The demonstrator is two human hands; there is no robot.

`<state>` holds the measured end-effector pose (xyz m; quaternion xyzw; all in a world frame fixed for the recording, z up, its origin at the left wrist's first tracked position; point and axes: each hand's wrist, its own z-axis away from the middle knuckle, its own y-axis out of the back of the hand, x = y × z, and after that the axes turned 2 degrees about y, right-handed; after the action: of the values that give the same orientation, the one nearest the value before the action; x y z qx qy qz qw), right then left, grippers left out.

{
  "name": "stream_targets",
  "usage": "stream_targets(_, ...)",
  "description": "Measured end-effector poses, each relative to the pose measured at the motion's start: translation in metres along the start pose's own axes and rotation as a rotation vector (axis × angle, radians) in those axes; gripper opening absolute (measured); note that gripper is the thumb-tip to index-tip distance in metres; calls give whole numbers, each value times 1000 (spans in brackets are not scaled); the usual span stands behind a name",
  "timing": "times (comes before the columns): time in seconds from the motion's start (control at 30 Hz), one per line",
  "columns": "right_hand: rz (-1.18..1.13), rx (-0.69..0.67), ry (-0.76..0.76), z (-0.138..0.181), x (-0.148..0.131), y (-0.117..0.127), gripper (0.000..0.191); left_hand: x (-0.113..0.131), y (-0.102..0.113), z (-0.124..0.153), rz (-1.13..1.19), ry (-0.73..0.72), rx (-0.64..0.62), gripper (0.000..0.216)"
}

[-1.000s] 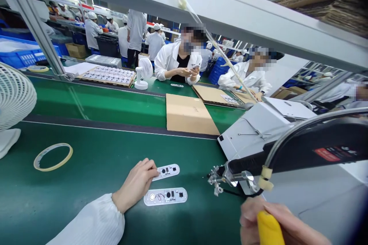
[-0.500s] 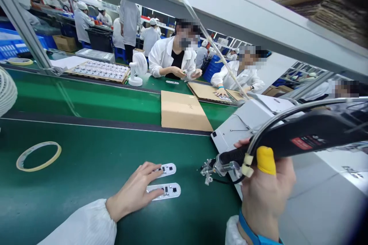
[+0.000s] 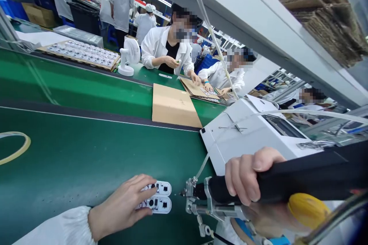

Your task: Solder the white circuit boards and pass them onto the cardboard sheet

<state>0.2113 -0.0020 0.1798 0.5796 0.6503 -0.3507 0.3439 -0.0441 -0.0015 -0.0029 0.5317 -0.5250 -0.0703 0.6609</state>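
Note:
Two white rounded-end pieces with small circuit boards in them, the upper (image 3: 164, 188) and the lower (image 3: 161, 204), lie side by side on the green work surface. My left hand (image 3: 123, 204) holds them together, fingers over the upper one and thumb along the lower one's near side. My right hand (image 3: 244, 178) is wrapped round a black powered screwdriver (image 3: 310, 174) fitted with a metal head and a clear feed tube. A yellow cover (image 3: 309, 210) is on my right thumb. The screwdriver's tip (image 3: 182, 193) points left, just right of the pieces and apart from them.
A white machine (image 3: 244, 130) stands behind the screwdriver. Cardboard (image 3: 175, 105) lies across the belt edge. A tape ring (image 3: 24, 149) is at far left. Opposite, two co-workers in white coats (image 3: 155, 46) sit near a white fan (image 3: 128, 55) and a loaded sheet (image 3: 83, 53).
The two white pieces, apart before, now lie against each other, with my left hand lower around them. My right hand has turned the screwdriver, and its tip is nearer the pieces.

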Motion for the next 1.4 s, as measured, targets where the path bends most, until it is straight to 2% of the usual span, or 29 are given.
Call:
stream_targets(0.07,-55,-59,14,0,0,-5,38,1,-3,0,-39,-18,16,47)
stream_targets(0.2,-104,18,80,3,10,-15,29,3,-7,0,-76,-30,49,45)
stream_targets(0.4,-106,11,172,7,31,-16,21,4,-9,-1,-106,-25,60,41)
stream_targets(0.7,-55,43,121,10,32,-15,21,5,-7,0,-139,-24,60,41)
stream_targets(0.83,-51,40,128,11,34,-16,33,6,-6,0,-132,-22,67,42)
stream_targets(1.03,-25,152,4,12,26,-25,24,7,-7,1,-94,-31,117,41)
stream_targets(1.2,-65,154,-8,13,25,-26,23,8,-7,0,-109,-39,105,34)
stream_targets(1.4,-95,165,-17,12,27,-40,21,5,-9,2,-134,-28,100,29)
